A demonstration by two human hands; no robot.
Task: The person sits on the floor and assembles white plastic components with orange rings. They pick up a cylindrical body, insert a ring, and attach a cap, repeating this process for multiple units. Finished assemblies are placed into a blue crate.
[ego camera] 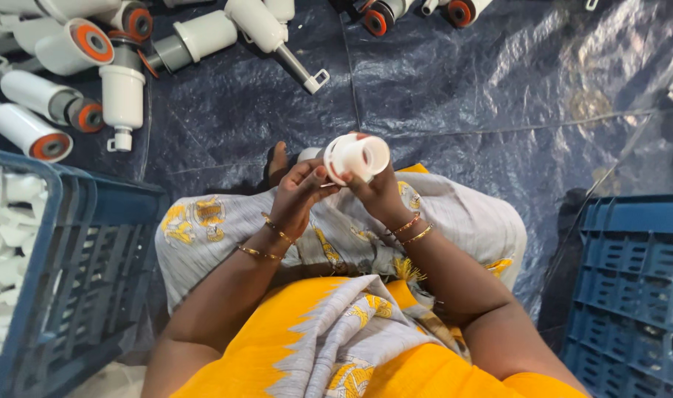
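the white plastic cylinder [357, 156] sits above your lap, raised just over your knees, with its open round mouth turned up toward the camera and a little to the right – so its long axis runs from your fingers away and down toward the dark blue tarp [454, 96], mostly foreshortened from this view. a hint of orange shows at its top edge. both your forearms come up from the bottom of the frame and bend inward, wrists close together over the grey and yellow patterned cloth [336, 236] on your lap, thin gold bangles on each. your right hand [380, 195] is curled under and behind the cylinder, fingers closed round its body and carrying it. your left hand [298, 193] is half closed, its fingertips pinched against the cylinder's left rim – whether they hold a small part there is too small to tell. on the tarp ahead of you and to the left, well apart from your hands, lies a scatter of white tube assemblies with orange ends [71, 74]. a blue plastic crate [71, 258] holding white parts stands just beside your left knee, and a second blue crate [631, 280] stands at your right.
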